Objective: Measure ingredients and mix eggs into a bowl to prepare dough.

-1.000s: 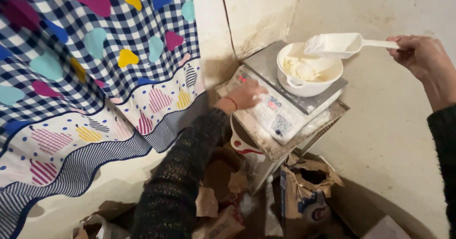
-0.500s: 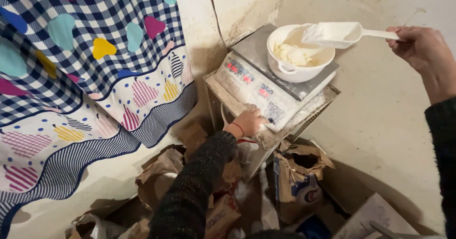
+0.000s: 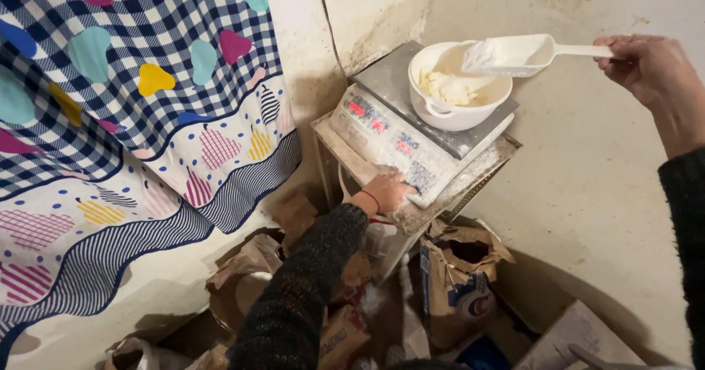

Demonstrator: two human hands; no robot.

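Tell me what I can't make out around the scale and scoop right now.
Head view only:
- Scale readout: red digits too small and blurred.
- Left hand fingertips: curled onto the scale's front edge, so any key contact is hidden.
- Bowl contents: partly covered by the scoop.
- Right hand forearm: cut off by the frame's right edge.

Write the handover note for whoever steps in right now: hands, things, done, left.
Left hand: fingers on the keypad at the front of the digital scale.
Right hand: holds the white scoop, loaded with white powder, over the white bowl.
Bowl sits on the scale pan with some pale powder inside. Open paper sack on the floor below.
Done: part of the powder is in.
Left: scoop not yet emptied.
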